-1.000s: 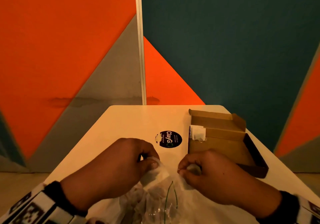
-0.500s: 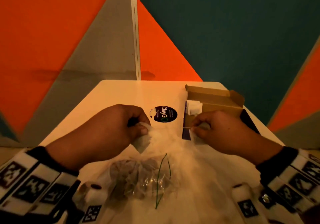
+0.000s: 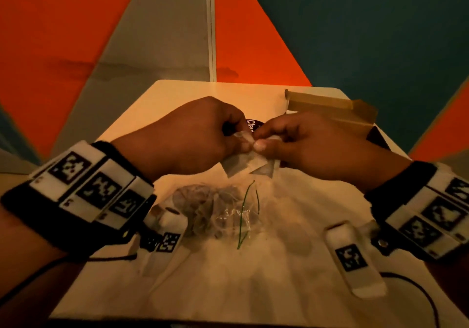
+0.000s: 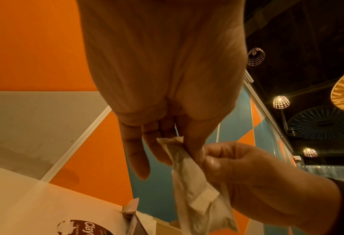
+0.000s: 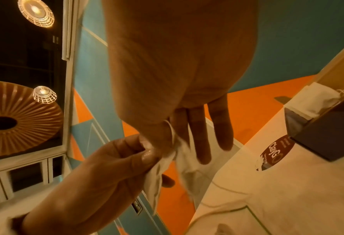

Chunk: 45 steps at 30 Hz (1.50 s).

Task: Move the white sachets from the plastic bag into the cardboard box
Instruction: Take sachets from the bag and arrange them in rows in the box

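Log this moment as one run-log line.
left hand: pinches white paper sachet | right hand: pinches same sachet | clear plastic bag: on table | brown cardboard box: open, one sachet inside

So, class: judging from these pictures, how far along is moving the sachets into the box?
Done: one white sachet already sits in the cardboard box. In hand: the left hand and right hand pinch a sachet together above the table. Left: more remain in the plastic bag.
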Each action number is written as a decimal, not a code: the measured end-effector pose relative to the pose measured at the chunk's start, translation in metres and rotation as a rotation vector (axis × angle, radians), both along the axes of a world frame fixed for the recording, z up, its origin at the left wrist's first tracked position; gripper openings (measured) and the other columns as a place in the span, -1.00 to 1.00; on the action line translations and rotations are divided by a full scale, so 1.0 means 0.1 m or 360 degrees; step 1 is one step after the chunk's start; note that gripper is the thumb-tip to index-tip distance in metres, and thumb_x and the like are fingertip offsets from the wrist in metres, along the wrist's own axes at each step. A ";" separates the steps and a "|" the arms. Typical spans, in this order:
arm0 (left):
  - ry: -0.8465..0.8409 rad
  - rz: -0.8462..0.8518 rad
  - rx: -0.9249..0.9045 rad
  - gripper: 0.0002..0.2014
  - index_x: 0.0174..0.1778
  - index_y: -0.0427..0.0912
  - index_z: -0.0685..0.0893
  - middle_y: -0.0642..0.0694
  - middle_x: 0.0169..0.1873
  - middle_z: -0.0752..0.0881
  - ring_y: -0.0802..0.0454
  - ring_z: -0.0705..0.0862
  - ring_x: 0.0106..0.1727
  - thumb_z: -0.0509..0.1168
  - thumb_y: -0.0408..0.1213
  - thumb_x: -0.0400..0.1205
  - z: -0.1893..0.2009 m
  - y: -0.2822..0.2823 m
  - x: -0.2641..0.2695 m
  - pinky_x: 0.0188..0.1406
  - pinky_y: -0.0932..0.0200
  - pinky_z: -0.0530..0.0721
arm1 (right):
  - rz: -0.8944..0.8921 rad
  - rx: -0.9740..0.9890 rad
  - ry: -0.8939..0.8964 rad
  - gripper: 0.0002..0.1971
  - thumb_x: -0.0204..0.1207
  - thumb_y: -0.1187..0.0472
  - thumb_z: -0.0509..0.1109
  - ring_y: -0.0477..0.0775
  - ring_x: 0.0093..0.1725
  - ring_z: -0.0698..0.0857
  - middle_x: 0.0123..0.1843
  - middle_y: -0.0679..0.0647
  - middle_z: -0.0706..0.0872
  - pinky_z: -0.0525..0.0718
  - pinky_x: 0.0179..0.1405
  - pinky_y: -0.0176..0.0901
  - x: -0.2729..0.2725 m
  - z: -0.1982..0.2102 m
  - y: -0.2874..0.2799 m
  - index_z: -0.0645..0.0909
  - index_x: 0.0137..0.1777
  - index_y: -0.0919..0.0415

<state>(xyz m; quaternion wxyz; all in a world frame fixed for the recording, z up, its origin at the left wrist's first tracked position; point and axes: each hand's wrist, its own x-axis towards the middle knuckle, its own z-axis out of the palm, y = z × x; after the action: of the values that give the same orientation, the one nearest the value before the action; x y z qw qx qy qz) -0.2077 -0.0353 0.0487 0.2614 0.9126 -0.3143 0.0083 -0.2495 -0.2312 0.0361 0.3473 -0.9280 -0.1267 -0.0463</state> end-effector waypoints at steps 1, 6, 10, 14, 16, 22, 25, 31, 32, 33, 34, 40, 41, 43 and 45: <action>-0.0007 -0.0005 -0.0011 -0.93 -0.12 0.07 0.79 0.13 -0.27 0.77 0.20 0.70 -0.24 0.44 -0.06 0.60 0.00 -0.01 0.00 -0.17 0.13 0.69 | 0.0005 -0.0106 -0.0022 -0.83 0.52 -0.07 0.43 -0.14 -0.20 0.71 -0.24 -0.25 0.75 0.72 -0.15 -0.01 0.01 -0.01 0.03 0.78 0.01 -0.09; -0.0030 0.0032 -0.0008 -0.93 -0.12 0.08 0.78 0.15 -0.22 0.77 0.21 0.70 -0.19 0.44 -0.05 0.58 0.03 -0.01 0.00 -0.17 0.18 0.68 | -0.0041 -0.0156 -0.0028 -0.84 0.52 -0.06 0.45 -0.13 -0.23 0.72 -0.27 -0.19 0.78 0.71 -0.15 -0.05 0.02 -0.01 -0.04 0.81 -0.08 -0.04; -0.0021 0.0044 0.0001 -0.95 -0.09 0.09 0.77 0.17 -0.21 0.76 0.25 0.68 -0.21 0.41 -0.08 0.62 0.05 0.06 0.01 -0.31 0.29 0.52 | -0.0112 -0.0154 -0.0017 -0.86 0.54 -0.04 0.44 -0.26 -0.12 0.70 -0.16 -0.28 0.79 0.69 -0.17 -0.29 -0.04 0.02 -0.14 0.82 -0.05 -0.09; 0.0117 0.0045 -0.0111 -0.95 -0.12 0.06 0.77 0.09 -0.24 0.81 0.21 0.73 -0.27 0.41 -0.11 0.62 0.04 0.15 0.00 -0.29 0.26 0.60 | -0.0236 -0.0197 -0.0006 -0.84 0.54 -0.06 0.42 -0.20 -0.04 0.70 -0.02 -0.26 0.79 0.67 -0.02 -0.28 -0.06 0.03 -0.30 0.81 -0.01 -0.10; 0.0277 0.0007 -0.0282 -0.97 -0.14 0.03 0.77 0.04 -0.25 0.82 0.20 0.73 -0.31 0.43 -0.17 0.61 0.05 0.19 -0.03 -0.25 0.21 0.63 | -0.0279 -0.0218 0.0026 -0.83 0.55 -0.06 0.41 -0.15 -0.02 0.71 0.00 -0.25 0.79 0.71 -0.01 -0.20 -0.04 0.01 -0.37 0.80 0.01 -0.11; 0.0471 -0.0055 -0.0589 -0.95 -0.11 -0.10 0.77 -0.04 -0.29 0.82 0.15 0.70 -0.33 0.43 -0.26 0.55 0.04 0.25 -0.07 -0.30 0.28 0.63 | -0.0302 -0.0255 0.0121 -0.89 0.58 -0.02 0.39 -0.23 -0.23 0.67 -0.14 -0.38 0.72 0.49 -0.36 -0.46 -0.06 -0.09 -0.47 0.76 -0.04 -0.19; 0.0537 -0.0056 -0.0676 -0.93 -0.12 -0.14 0.77 -0.08 -0.25 0.84 0.08 0.76 -0.27 0.42 -0.26 0.54 0.00 0.27 -0.09 -0.28 0.27 0.70 | -0.0283 -0.0243 0.0144 -0.89 0.58 0.01 0.40 -0.25 -0.17 0.67 -0.13 -0.36 0.73 0.51 -0.28 -0.46 -0.09 -0.15 -0.55 0.77 -0.04 -0.17; 0.0816 -0.0025 -0.1033 -0.84 -0.16 -0.23 0.74 -0.19 -0.18 0.81 -0.13 0.80 -0.16 0.42 -0.23 0.43 -0.16 0.26 -0.13 -0.11 -0.04 0.79 | -0.0389 -0.0171 0.0100 -0.78 0.66 0.17 0.32 -0.20 -0.02 0.66 0.12 -0.27 0.66 0.57 -0.13 -0.38 -0.13 -0.17 -0.65 0.73 0.07 -0.19; 0.0861 -0.0017 -0.1062 -0.83 -0.15 -0.26 0.73 -0.19 -0.18 0.82 -0.12 0.81 -0.16 0.41 -0.25 0.44 -0.18 0.23 -0.14 -0.13 -0.04 0.81 | -0.0427 -0.0081 0.0051 -0.75 0.68 0.18 0.30 -0.17 0.00 0.68 0.16 -0.24 0.68 0.63 -0.12 -0.32 -0.13 -0.15 -0.64 0.72 0.06 -0.22; 0.0899 -0.0008 -0.1078 -0.83 -0.15 -0.28 0.73 -0.18 -0.18 0.82 -0.10 0.82 -0.17 0.42 -0.25 0.44 -0.19 0.20 -0.16 -0.16 -0.02 0.82 | -0.0457 0.0013 -0.0006 -0.74 0.69 0.17 0.29 -0.14 0.01 0.71 0.18 -0.22 0.70 0.72 -0.09 -0.23 -0.13 -0.12 -0.61 0.73 0.04 -0.25; 0.0923 -0.0007 -0.1091 -0.82 -0.15 -0.29 0.73 -0.18 -0.18 0.82 -0.09 0.82 -0.17 0.42 -0.25 0.43 -0.21 0.17 -0.18 -0.17 0.00 0.82 | -0.0467 0.0098 -0.0071 -0.73 0.69 0.17 0.29 -0.11 0.01 0.73 0.18 -0.23 0.71 0.78 -0.05 -0.12 -0.13 -0.09 -0.55 0.73 0.04 -0.27; 0.0917 0.0034 -0.1196 -0.83 -0.13 -0.33 0.75 -0.26 -0.15 0.84 -0.18 0.81 -0.14 0.44 -0.32 0.45 -0.24 -0.04 -0.27 -0.04 0.08 0.82 | -0.0160 0.0482 -0.0126 -0.67 0.67 0.20 0.32 0.04 -0.01 0.82 0.02 0.01 0.84 0.82 0.00 0.14 -0.23 0.01 -0.17 0.57 0.28 -0.29; 0.0884 0.0054 -0.1198 -0.90 -0.14 -0.31 0.76 -0.29 -0.12 0.83 -0.26 0.80 -0.11 0.45 -0.35 0.49 -0.25 -0.07 -0.28 0.01 -0.01 0.81 | -0.0108 0.0593 -0.0036 -0.67 0.67 0.22 0.33 0.13 -0.05 0.84 -0.04 0.07 0.86 0.81 -0.01 0.22 -0.24 0.01 -0.12 0.56 0.28 -0.24; 0.0790 0.0100 -0.1171 -0.94 -0.14 -0.28 0.77 -0.30 -0.13 0.83 -0.30 0.79 -0.09 0.47 -0.37 0.53 -0.26 -0.10 -0.28 0.03 -0.10 0.80 | -0.0065 0.0738 0.0093 -0.72 0.66 0.26 0.33 0.17 -0.08 0.84 -0.11 0.11 0.87 0.81 -0.01 0.21 -0.23 0.01 -0.06 0.58 0.25 -0.12; 0.0722 0.0126 -0.1159 -0.90 -0.12 -0.28 0.76 -0.29 -0.14 0.83 -0.31 0.80 -0.06 0.50 -0.35 0.52 -0.27 -0.14 -0.29 0.02 -0.13 0.80 | -0.0059 0.0746 0.0118 -0.79 0.64 0.26 0.34 0.16 -0.10 0.84 -0.16 0.15 0.86 0.82 -0.04 0.15 -0.23 0.01 -0.05 0.61 0.20 -0.03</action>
<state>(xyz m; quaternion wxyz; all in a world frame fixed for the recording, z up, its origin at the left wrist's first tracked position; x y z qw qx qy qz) -0.2363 -0.0489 0.0218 0.6285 0.7508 -0.1900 -0.0721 -0.2726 -0.2361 0.0372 0.5568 -0.8252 -0.0827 -0.0468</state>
